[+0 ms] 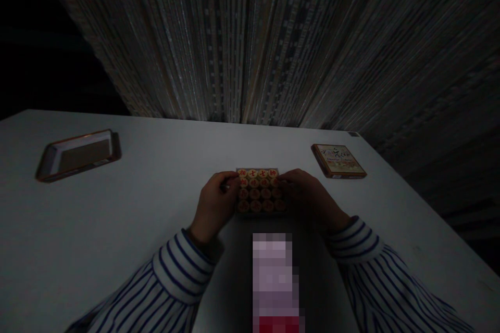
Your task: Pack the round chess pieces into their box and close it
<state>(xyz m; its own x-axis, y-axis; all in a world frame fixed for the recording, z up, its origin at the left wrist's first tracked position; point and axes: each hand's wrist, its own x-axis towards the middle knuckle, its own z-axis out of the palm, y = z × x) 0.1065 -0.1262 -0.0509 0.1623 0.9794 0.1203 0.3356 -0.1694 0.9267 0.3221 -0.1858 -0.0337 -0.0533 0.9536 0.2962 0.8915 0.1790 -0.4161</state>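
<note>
A small tray of round wooden pieces with red characters [260, 192] lies on the white table in the middle of the head view, its pieces in rows. My left hand [216, 200] grips its left edge, thumb and fingers drawn together. At the right edge is my right hand [308, 197], its fingers closed against the tray near the top corner piece. Both hands touch the tray from opposite sides. The lower right of the tray is in shadow.
An open rectangular box part [84, 155] lies at the far left of the white table [175, 145]. A flat box with a printed cover [339, 160] lies at the right. Striped string curtains [242, 41] hang behind the table. A pixelated patch covers the near middle.
</note>
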